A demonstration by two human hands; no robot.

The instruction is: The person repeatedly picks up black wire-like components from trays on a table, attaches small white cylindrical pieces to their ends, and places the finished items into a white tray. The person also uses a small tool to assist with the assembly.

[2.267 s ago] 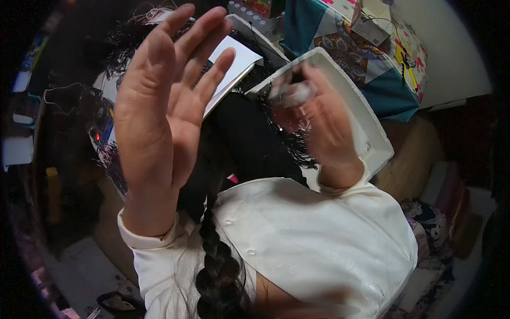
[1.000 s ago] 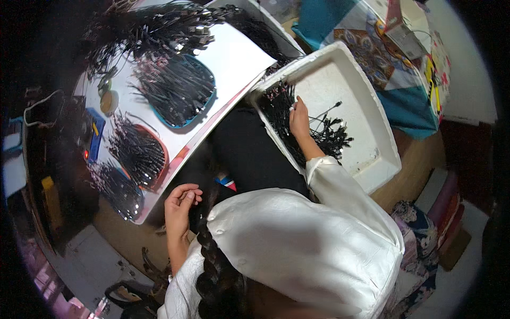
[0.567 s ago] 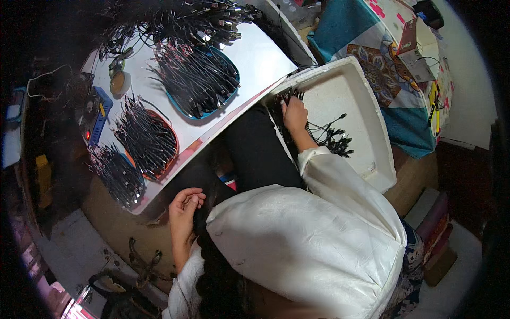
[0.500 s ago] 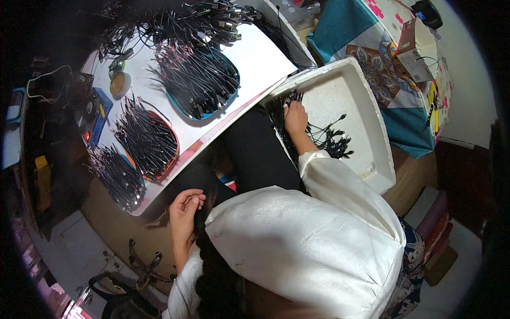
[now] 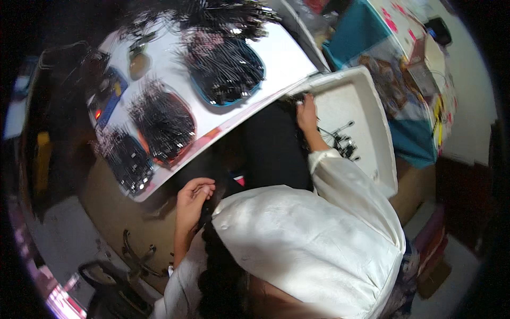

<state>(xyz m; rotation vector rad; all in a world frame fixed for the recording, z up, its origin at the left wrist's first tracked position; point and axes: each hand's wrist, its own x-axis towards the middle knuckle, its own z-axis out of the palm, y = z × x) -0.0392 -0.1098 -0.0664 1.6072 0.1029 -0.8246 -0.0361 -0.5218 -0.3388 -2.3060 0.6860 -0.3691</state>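
My right hand reaches into a white foam tray on my right, at its near-left corner. The fingers bend down onto a clump of black cables there, and their grip is hidden. More black cables with plugs lie loose in the tray beside my wrist. My left hand rests low over my lap with fingers curled, against my dark braid. It holds nothing I can make out.
A white board slants in front of me with a blue-rimmed tray of black cables, an orange-rimmed one and another pile. A teal-covered table with clutter stands far right. A chair base is at lower left.
Both hands came down from in front of the camera. The right hand went into the white tray and shifted toward its near-left corner. The left hand dropped to my lap and stayed.
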